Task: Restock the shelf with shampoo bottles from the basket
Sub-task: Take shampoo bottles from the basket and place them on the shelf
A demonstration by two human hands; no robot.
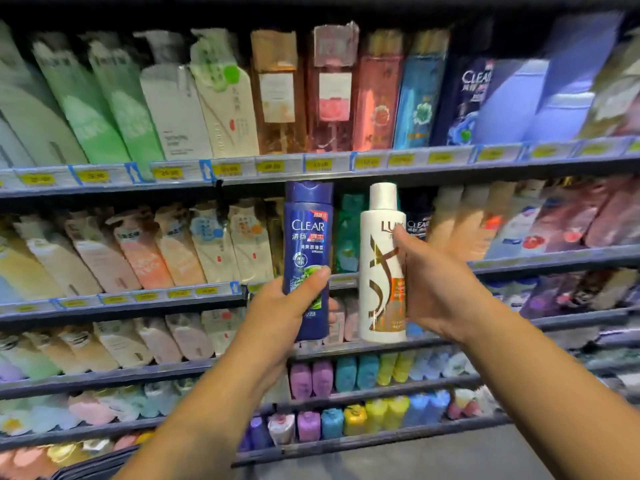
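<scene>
The blue bottle (306,237) and white bottle (381,271) stand upright, side by side and just apart, held in the air below the price-tag rail (311,166). Neither is shelved yet, so both placements seem left to do. The left hand (280,306) grasps the blue bottle low, thumb across its label. The right hand (436,292) wraps the white bottle's side.

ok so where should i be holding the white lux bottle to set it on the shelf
Grip the white bottle around the middle of its straight body, coming from its right side, as the right hand does. It stands upright, that body is wider than the narrow cap, and the blue bottle sits close on its left, leaving little room there.
</scene>
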